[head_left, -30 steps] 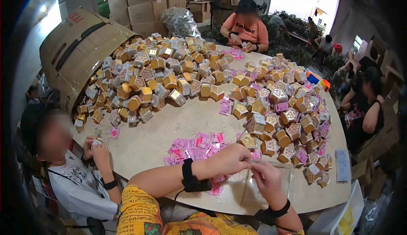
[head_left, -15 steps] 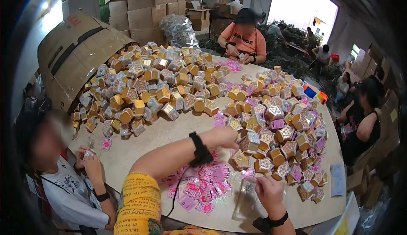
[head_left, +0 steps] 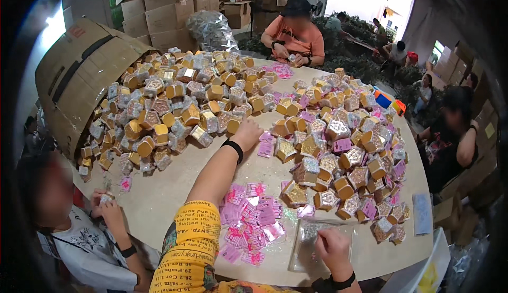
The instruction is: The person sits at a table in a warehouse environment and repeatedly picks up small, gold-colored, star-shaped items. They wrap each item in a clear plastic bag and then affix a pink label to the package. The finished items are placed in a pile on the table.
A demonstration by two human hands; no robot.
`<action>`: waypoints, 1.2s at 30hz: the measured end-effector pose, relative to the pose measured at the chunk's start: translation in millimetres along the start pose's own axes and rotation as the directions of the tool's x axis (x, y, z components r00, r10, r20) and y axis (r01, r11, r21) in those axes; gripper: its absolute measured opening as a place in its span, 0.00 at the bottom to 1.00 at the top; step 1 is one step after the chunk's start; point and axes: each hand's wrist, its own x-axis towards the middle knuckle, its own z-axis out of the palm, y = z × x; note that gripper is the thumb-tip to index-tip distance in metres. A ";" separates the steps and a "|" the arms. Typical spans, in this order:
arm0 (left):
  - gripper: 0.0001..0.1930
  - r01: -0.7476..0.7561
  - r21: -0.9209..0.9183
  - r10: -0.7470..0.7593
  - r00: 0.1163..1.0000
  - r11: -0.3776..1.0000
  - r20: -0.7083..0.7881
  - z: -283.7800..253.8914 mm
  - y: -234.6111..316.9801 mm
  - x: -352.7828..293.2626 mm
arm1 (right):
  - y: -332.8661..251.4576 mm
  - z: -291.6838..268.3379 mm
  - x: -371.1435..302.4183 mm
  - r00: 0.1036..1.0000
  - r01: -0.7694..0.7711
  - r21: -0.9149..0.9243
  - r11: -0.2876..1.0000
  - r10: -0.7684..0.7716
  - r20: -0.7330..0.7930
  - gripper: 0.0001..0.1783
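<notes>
My left hand reaches over the table to the near edge of the left heap of small gold-and-silver, many-sided glitter ornaments. It is at a gold ornament; the back of the hand hides the fingertips, so I cannot see whether they grip one. My right hand is closed, fingers curled together, over a clear shallow tray with glittery bits in it. Whatever those fingers hold is hidden. Between my arms lies a spread of pink printed tags.
A second heap of ornaments, mixed with pink tags, covers the table's right side. A large carton lies tipped behind the left heap. Co-workers sit at the left, far side and right. A pale blue packet lies by the right edge.
My left hand has moved left and away from me, from the right heap to the left heap's edge. My right hand stays over the tray, still curled. The whole view has shifted slightly.
</notes>
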 end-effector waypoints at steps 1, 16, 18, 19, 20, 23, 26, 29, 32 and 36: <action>0.09 -0.009 0.011 0.009 1.000 1.000 -0.016 3.6 -1.6 -9.1 | -1.3 1.9 -0.1 1.000 0.002 0.019 1.000 -0.002 0.005 0.08; 0.20 0.210 -0.606 -0.396 0.899 0.767 -0.189 -60.8 9.9 -90.9 | -29.2 -1.6 -14.0 0.999 0.035 0.123 0.992 -0.030 -0.037 0.06; 0.19 0.220 -0.896 -0.587 0.808 0.387 -0.056 -61.9 5.6 -104.3 | -34.5 2.3 -11.5 0.998 0.055 0.137 0.989 -0.051 -0.035 0.05; 0.19 0.192 -0.969 -0.654 0.755 0.155 0.045 -60.9 3.4 -109.9 | -36.8 2.6 -9.6 0.999 0.043 0.157 0.987 -0.037 -0.039 0.05; 0.20 0.088 -0.962 -0.637 0.733 -0.260 0.239 -63.4 3.3 -114.7 | -37.9 3.6 -6.7 0.999 0.037 0.182 0.983 -0.030 -0.045 0.05; 0.20 -0.114 -0.548 -0.392 0.817 -0.828 0.422 -79.6 21.2 -140.3 | -46.3 3.2 14.6 0.998 0.033 0.246 0.969 -0.017 -0.069 0.04; 0.21 -0.114 -0.399 -0.303 0.839 -0.910 0.452 -118.4 49.3 -156.4 | -56.9 2.0 48.4 0.992 0.095 0.270 0.958 -0.069 -0.105 0.03; 0.23 -0.090 -0.260 -0.205 0.866 -0.961 0.456 -116.6 70.7 -163.6 | -60.5 18.7 76.9 0.988 0.142 0.270 0.952 -0.120 -0.098 0.03; 0.23 -0.066 -0.221 -0.160 0.884 -0.973 0.439 -109.7 85.6 -172.7 | -62.4 43.2 91.0 0.986 0.156 0.276 0.949 -0.131 -0.108 0.03; 0.24 -0.046 -0.178 -0.126 0.874 -0.983 0.469 -106.7 94.6 -177.2 | -62.9 59.1 92.6 0.969 0.242 0.201 0.949 -0.225 -0.106 0.05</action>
